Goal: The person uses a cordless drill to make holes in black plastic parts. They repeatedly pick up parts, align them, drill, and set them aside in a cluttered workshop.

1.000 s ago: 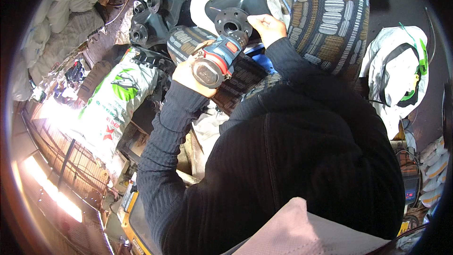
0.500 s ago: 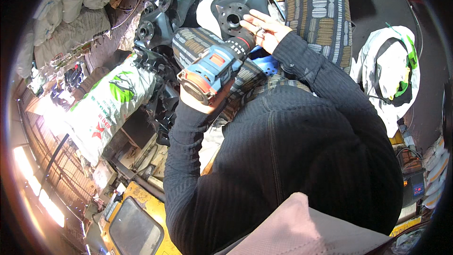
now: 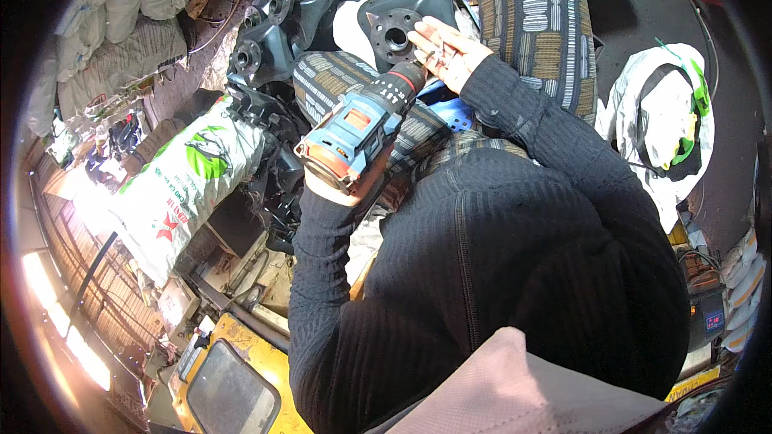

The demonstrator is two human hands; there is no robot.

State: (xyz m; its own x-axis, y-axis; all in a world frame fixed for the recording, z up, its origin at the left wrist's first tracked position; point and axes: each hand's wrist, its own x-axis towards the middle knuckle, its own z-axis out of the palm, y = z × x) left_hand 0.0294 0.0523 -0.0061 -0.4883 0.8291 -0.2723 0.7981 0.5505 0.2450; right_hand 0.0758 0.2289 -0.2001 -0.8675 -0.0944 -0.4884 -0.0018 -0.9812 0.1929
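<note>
My left hand (image 3: pixel 339 191) is wrapped round the grip of a blue cordless drill (image 3: pixel 354 130), seen from above and behind. The drill's chuck end points up and right, beside my right hand (image 3: pixel 457 63). That hand lies palm up with its fingers stretched out; several small screw-like metal pieces (image 3: pixel 439 56) rest on it. Just beyond the fingertips sits a black square-based part (image 3: pixel 425 2) with a round, drilled flange and a centre hole. Below my right hand, a blue perforated piece (image 3: pixel 457 116) partly shows. The drill's tip is hidden by the hand and chuck.
More black flanged parts (image 3: pixel 259 56) are heaped at the far left. Patterned cushions (image 3: pixel 535 24) curve round the work spot. A white sack (image 3: pixel 193 181) stands left, an open white bag (image 3: pixel 667 112) right. A yellow panel with a window (image 3: pixel 233 382) is at lower left.
The drill and my left hand have shifted slightly left and down. My right palm has turned more upward, showing the metal pieces more clearly.
</note>
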